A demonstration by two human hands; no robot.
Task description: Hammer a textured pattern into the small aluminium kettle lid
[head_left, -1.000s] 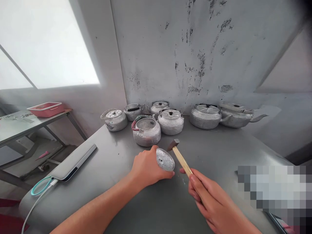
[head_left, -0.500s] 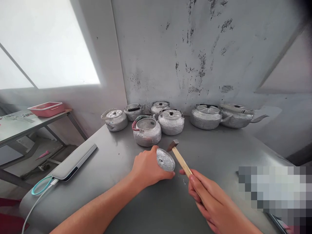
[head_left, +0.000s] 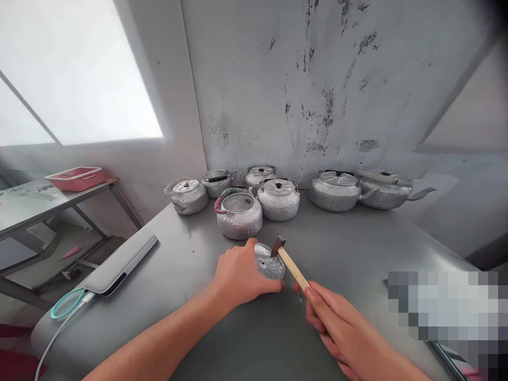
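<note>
My left hand [head_left: 246, 272] grips a round silver kettle lid [head_left: 265, 266] by its rim, thumb and fingers on opposite sides. The lid has a small hole at its centre and a dented, shiny face turned up. In my right hand [head_left: 331, 315] is a hammer [head_left: 293, 265], its pale wooden handle wrapped by my fingers. The dark hammer head lies over the lid's right part, seemingly at its surface. Just beyond the lid stands a lidless kettle [head_left: 240, 225] with a red and green wrapped handle.
Several hammered metal kettles line the back of the grey table [head_left: 222, 333], among them a lidded kettle [head_left: 279, 203] and a long-spouted kettle [head_left: 381, 196]. A white power bank [head_left: 121, 267] with a cable lies left. A pink basket [head_left: 77, 180] sits on a side table.
The hammer head has come down and slightly left onto the lid, my right hand moving with it. My left hand and the lid have barely moved.
</note>
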